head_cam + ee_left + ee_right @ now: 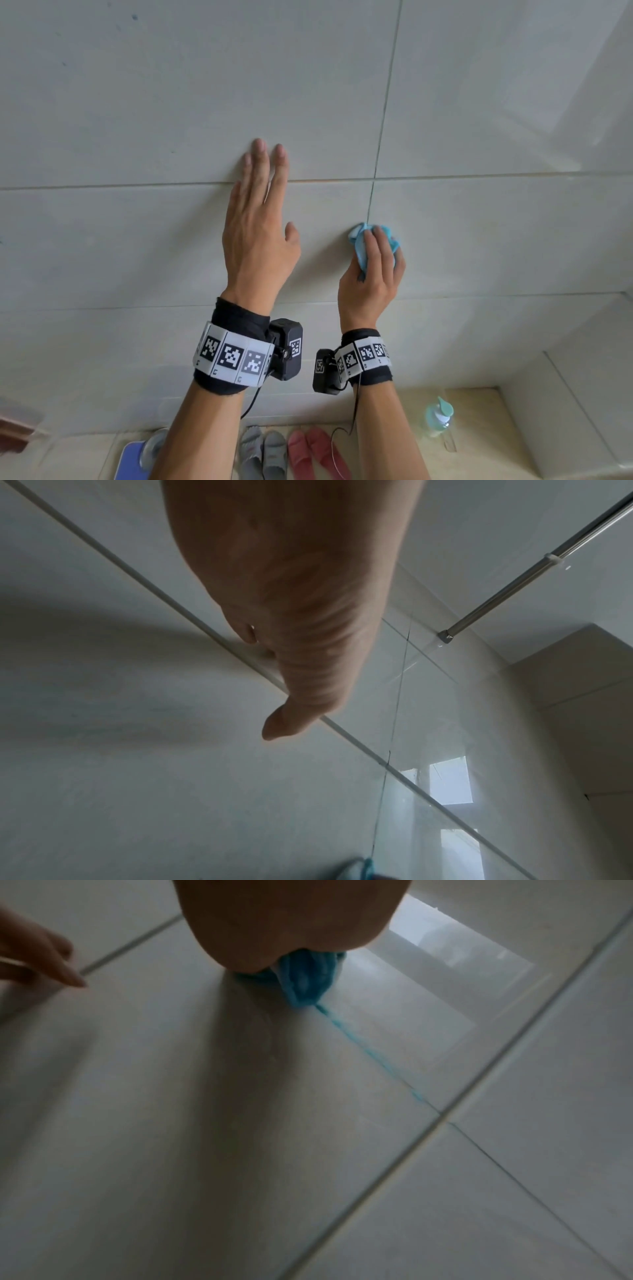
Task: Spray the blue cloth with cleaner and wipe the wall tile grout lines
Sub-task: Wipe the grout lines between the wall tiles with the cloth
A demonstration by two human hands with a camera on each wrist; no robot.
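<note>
Fingers of the right hand curl around the bunched blue cloth, a closed grip that presses it against the wall tile right of the frame's centre, on the vertical grout line that runs up from it toward the top edge. In the right wrist view the cloth sits at the upper middle, touching the wall where a thin blue-tinted grout line leads away toward the lower right. The left hand lies flat on the wall at the centre of the head view, fingers straight and holding nothing, fingertips past the horizontal grout line. Along the bottom edge, on the floor, stand a spray bottle at lower right, red slippers and grey slippers near the middle, well below both hands.
</note>
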